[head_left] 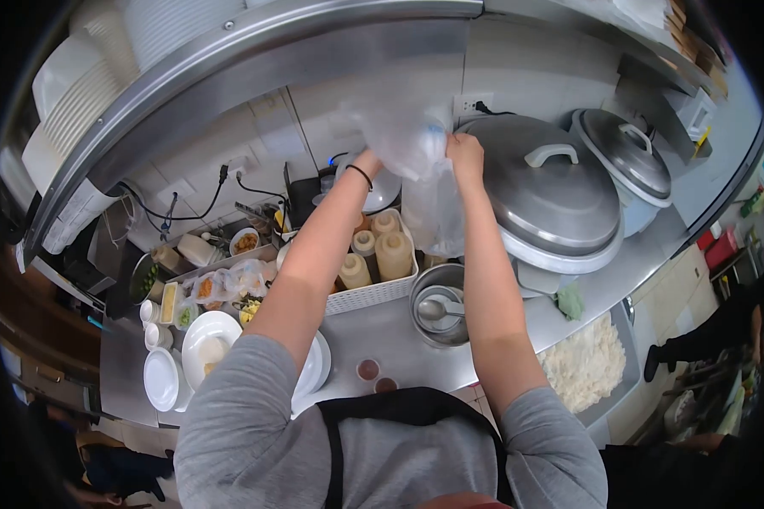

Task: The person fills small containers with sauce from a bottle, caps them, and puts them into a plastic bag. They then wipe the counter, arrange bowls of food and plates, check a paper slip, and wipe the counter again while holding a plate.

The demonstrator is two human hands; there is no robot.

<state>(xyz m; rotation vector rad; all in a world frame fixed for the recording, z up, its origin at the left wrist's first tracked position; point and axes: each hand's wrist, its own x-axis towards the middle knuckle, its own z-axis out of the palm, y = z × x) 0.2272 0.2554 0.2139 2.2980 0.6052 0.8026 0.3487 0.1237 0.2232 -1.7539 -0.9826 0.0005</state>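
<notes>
Both arms reach up and forward over the counter to hanging clear plastic bags (407,127). My right hand (465,159) is closed on the right edge of the plastic, near a small blue mark. Plastic partly covers my left hand (367,163), whose fingers are hidden; a dark band circles that wrist. A length of clear plastic (433,208) hangs down between the forearms. Below it stand a white basket (373,295) of squeeze bottles (392,254) and a metal pot (424,335) with a ladle (435,310) in it.
Two large lidded cookers (552,191) (624,144) stand at the right. A tray of white rice (584,365) is at the lower right. Food containers (216,284), plates (210,339) and two small sauce cups (367,369) lie left and centre. A metal shelf edge (255,59) runs overhead. People stand beyond the counter.
</notes>
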